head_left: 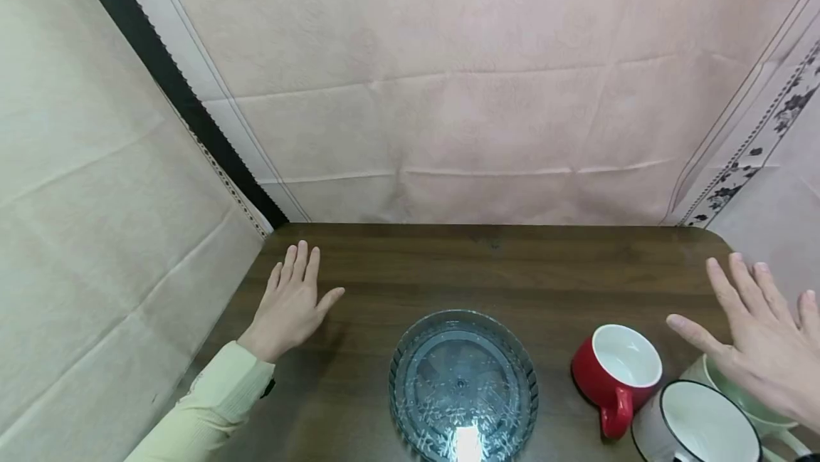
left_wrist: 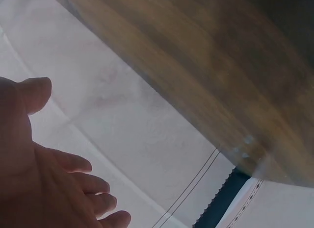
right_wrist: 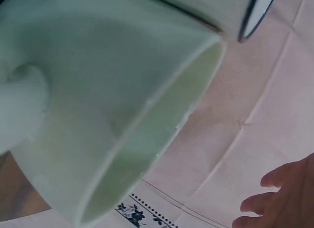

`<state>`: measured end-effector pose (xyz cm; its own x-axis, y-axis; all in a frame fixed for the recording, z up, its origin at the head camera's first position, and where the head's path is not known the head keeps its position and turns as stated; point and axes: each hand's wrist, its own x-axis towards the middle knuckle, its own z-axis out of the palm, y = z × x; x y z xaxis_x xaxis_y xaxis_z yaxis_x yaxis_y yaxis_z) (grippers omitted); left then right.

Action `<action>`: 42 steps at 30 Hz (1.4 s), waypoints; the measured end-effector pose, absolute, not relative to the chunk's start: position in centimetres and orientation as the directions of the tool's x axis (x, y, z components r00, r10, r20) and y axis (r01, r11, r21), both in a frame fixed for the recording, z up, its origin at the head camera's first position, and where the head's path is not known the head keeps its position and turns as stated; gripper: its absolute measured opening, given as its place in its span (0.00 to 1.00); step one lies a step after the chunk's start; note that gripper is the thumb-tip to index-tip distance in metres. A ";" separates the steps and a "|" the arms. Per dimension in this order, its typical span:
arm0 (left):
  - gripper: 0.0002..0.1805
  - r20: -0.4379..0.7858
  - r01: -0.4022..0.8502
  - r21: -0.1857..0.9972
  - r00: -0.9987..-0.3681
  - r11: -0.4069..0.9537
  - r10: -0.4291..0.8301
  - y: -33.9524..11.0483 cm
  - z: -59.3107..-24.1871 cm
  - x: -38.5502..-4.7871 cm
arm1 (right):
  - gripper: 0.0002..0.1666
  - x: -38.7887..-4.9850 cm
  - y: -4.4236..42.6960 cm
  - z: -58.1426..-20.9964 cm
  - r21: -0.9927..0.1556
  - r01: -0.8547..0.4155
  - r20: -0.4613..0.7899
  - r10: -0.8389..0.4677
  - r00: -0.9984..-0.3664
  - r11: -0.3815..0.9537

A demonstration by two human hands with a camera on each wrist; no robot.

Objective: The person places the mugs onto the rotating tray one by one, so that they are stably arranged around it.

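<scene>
My left hand (head_left: 290,309) is held over the left side of the wooden table, fingers straight and thumb spread, with nothing in it. At the right, my right hand (head_left: 762,341) spreads its fingers above a pale green mug (head_left: 737,384), hiding part of it. Whether it touches that mug I cannot tell. In the right wrist view the green mug (right_wrist: 98,90) looms large, with the right fingers (right_wrist: 274,193) apart from it. A white mug with a dark rim (head_left: 653,426) and a red mug (head_left: 592,376) stand beside it. A round bluish glass dish (head_left: 461,384) lies between the hands.
The brown wooden table (head_left: 384,270) has rounded far corners. Pale creased cloth (head_left: 448,127) hangs behind it and at both sides, with a dark strip (head_left: 192,106) at the left and a floral border (head_left: 749,163) at the right.
</scene>
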<state>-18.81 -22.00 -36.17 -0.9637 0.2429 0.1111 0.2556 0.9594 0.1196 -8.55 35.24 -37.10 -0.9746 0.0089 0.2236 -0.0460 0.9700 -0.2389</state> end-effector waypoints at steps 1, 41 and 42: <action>0.46 0.106 0.256 0.121 -0.964 0.959 0.244 -22.0 -36.3 -18.7 | 0.59 -8.4 35.3 -37.0 -0.242 -0.042 0.220 0.013 -0.975 0.969; 0.22 -0.107 -0.078 0.984 -0.978 0.160 0.177 -15.5 -46.0 -13.5 | 0.17 3.4 19.3 -43.9 -0.757 0.289 0.374 0.751 -0.544 0.586; 0.22 -0.103 -0.075 0.985 -0.979 0.157 0.175 -15.4 -46.1 -13.5 | 0.17 3.5 19.3 -44.0 -0.758 0.252 0.407 0.738 -0.538 0.602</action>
<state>-13.47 -15.44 -46.05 -0.9793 0.1746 -0.1025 -0.0750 0.1573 0.9847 3.48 19.35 -44.03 -0.5384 0.7380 0.4069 0.2522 0.6018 -0.7577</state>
